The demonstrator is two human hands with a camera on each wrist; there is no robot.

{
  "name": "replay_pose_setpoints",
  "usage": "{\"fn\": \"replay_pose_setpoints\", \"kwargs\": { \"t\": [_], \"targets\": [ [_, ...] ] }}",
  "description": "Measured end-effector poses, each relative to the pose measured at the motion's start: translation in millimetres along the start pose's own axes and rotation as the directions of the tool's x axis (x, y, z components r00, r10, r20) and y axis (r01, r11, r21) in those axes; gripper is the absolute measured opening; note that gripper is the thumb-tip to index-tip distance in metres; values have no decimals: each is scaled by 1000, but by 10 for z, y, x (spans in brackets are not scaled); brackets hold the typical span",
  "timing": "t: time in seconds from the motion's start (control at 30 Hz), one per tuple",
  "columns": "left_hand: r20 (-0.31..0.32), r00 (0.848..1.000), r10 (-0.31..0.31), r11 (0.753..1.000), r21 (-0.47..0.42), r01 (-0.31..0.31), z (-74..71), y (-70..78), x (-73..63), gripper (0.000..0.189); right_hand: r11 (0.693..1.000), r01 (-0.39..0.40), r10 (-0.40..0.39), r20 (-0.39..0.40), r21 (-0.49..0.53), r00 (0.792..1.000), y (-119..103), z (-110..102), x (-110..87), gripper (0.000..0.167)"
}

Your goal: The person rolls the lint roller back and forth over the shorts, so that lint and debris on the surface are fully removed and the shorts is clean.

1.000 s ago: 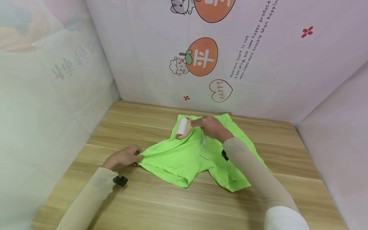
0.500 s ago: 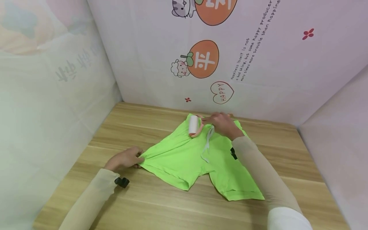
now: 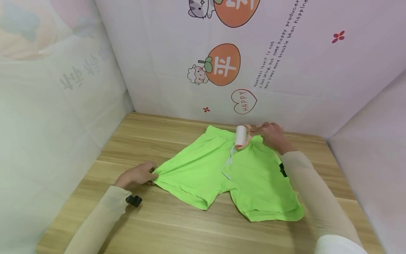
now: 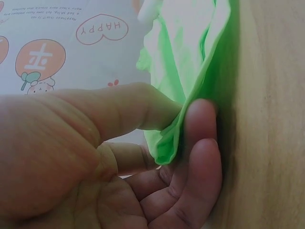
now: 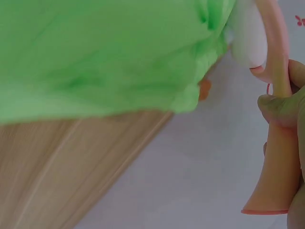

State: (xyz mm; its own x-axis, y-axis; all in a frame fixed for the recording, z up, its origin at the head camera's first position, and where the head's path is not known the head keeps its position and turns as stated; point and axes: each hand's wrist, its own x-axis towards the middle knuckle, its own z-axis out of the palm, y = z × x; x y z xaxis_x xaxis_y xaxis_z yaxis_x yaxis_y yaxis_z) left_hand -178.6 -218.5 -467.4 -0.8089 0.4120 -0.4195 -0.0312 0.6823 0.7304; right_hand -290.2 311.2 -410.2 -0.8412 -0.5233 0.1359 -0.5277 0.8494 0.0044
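Bright green shorts (image 3: 196, 169) lie spread on the wooden table, waistband toward the back wall, with a white drawstring (image 3: 229, 164) at the middle. My left hand (image 3: 138, 174) pinches the outer edge of the left leg; in the left wrist view the thumb and fingers hold the bunched cloth (image 4: 167, 143) just off the table. With my right hand (image 3: 273, 135) I grip the pink handle (image 5: 279, 162) of a lint roller (image 3: 240, 137). Its white roll is at the waistband, right of the drawstring; contact with the cloth cannot be told for sure.
The wooden table (image 3: 165, 233) meets a printed white back wall (image 3: 168, 70), with white walls at left and right. A small orange thing (image 5: 205, 89) shows past the waistband near the table's back edge. A black wrist camera (image 3: 134, 200) sits on the left sleeve.
My right hand has carried the lint roller rightward along the waistband, from the left part to past the drawstring. The right leg lies flatter and wider. My left hand keeps its hold in place.
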Motion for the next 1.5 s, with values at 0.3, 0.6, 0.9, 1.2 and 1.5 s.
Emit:
{"fn": "replay_pose_setpoints", "kwargs": {
  "t": [0.3, 0.6, 0.9, 1.2, 1.5],
  "targets": [
    [-4, 1000, 9, 1000, -8, -9, 24, 31, -36, 6, 990, -132, 134, 59, -43, 989, 504, -127, -525, 56],
    [-18, 1000, 17, 999, 46, -16, -1, 30, -79, 7, 967, -178, 193, 73, -181, 978, 685, -314, -711, 51],
    [-7, 1000, 28, 998, 62, -28, 3, 46, -69, 8, 988, -39, 41, 14, -151, 999, -28, -406, -156, 59],
    [-12, 1000, 26, 999, 42, -26, 68, 96, -32, 7, 977, 210, -209, 33, -28, 977, -990, -168, 407, 70],
    [-16, 1000, 2, 999, 39, -1, 44, 79, -26, 6, 939, 343, -344, 2, 26, 939, -1644, 5, 733, 72]
  ]
}}
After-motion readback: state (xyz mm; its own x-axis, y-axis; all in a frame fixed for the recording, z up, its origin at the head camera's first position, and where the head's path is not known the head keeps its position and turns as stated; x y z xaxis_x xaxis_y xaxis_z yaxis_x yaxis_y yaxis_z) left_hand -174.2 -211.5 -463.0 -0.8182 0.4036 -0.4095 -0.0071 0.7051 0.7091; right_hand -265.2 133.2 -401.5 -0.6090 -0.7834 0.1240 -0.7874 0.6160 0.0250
